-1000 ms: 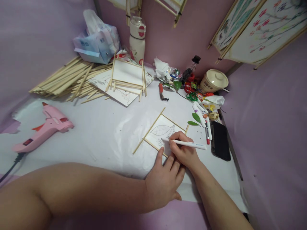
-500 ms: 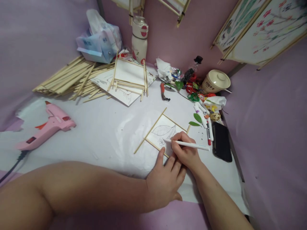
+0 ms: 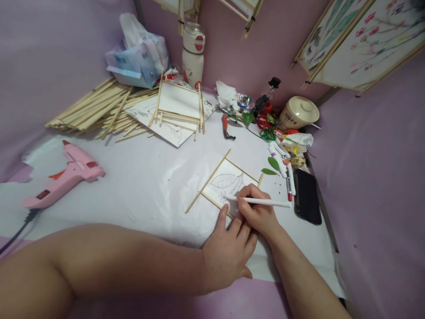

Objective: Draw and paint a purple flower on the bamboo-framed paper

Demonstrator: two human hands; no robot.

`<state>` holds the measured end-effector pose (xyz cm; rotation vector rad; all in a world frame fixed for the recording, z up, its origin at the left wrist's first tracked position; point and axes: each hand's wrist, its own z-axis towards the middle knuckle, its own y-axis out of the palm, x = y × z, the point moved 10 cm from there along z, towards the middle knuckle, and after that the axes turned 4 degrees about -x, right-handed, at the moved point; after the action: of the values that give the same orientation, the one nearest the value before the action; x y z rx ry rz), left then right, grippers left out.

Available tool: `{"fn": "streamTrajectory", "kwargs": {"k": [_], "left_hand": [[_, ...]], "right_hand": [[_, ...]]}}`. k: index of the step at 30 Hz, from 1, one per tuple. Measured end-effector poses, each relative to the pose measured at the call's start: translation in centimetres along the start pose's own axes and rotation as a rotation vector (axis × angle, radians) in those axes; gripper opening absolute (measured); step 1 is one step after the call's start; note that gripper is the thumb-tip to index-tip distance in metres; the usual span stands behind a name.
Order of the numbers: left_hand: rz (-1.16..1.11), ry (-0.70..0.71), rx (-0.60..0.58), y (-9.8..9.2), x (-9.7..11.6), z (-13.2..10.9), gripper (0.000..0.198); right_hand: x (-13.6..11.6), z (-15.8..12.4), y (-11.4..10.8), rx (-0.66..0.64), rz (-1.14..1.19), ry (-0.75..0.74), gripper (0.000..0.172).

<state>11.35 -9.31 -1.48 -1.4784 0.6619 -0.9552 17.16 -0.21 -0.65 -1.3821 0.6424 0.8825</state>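
Note:
A small white paper panel (image 3: 226,182) framed by thin wooden sticks lies on the white table cover, with a leaf outline drawn on it. My right hand (image 3: 257,212) grips a white pen (image 3: 265,202), whose tip rests on the panel's lower part. Flat on the table, my left hand (image 3: 227,252) has its fingertips against the panel's near edge, just under my right hand.
A pink glue gun (image 3: 63,175) lies at the left. Wooden sticks (image 3: 99,108) and finished frames (image 3: 177,106) are piled at the back. Markers (image 3: 282,161), green leaves (image 3: 270,166), a black phone (image 3: 307,195), red pliers (image 3: 227,127), a lidded cup (image 3: 299,113) and a bottle (image 3: 193,55) crowd the right and back.
The pen tip has shifted slightly over the drawing. My left hand has stayed put. The view moved a little between the earliest frame and now.

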Motion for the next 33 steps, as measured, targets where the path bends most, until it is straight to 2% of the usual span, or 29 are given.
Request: {"fn": "streamTrajectory", "kwargs": {"k": [4, 6, 8, 11, 15, 17, 19, 22, 26, 33], "left_hand": [[-0.006, -0.003, 0.000, 0.2, 0.0, 0.0, 0.083], [-0.005, 0.003, -0.006, 0.3, 0.0, 0.0, 0.081], [-0.001, 0.009, -0.013, 0.3, 0.0, 0.0, 0.080], [0.008, 0.020, -0.012, 0.2, 0.0, -0.1, 0.079], [0.022, 0.039, -0.007, 0.1, 0.2, -0.1, 0.076], [0.028, 0.044, -0.002, 0.1, 0.3, -0.2, 0.075], [0.031, 0.053, 0.008, 0.1, 0.4, -0.3, 0.075], [0.032, 0.070, 0.022, -0.2, 0.7, -0.5, 0.076], [0.038, 0.107, 0.025, -0.6, 1.5, -1.0, 0.077], [0.057, 0.125, 0.022, -0.6, 1.9, -1.3, 0.076]], "right_hand": [[-0.1, -0.3, -2.0, 0.180, 0.022, -0.033, 0.006], [0.3, -0.5, -3.2, 0.281, -0.014, -0.015, 0.016], [1.1, -0.5, -4.1, 0.338, -0.103, 0.044, 0.024], [1.9, -0.4, -5.3, 0.383, -0.307, 0.132, 0.025], [2.8, 0.0, -5.6, 0.292, -0.545, 0.244, 0.032], [3.1, 0.1, -5.1, 0.229, -0.584, 0.281, 0.028], [3.2, 0.1, -4.9, 0.219, -0.576, 0.292, 0.020], [2.9, 0.3, -4.9, 0.251, -0.521, 0.270, 0.013], [2.2, 1.4, -5.0, 0.267, -0.465, 0.235, 0.013], [0.8, 5.3, -4.2, 0.190, -0.484, 0.154, 0.014]]}}
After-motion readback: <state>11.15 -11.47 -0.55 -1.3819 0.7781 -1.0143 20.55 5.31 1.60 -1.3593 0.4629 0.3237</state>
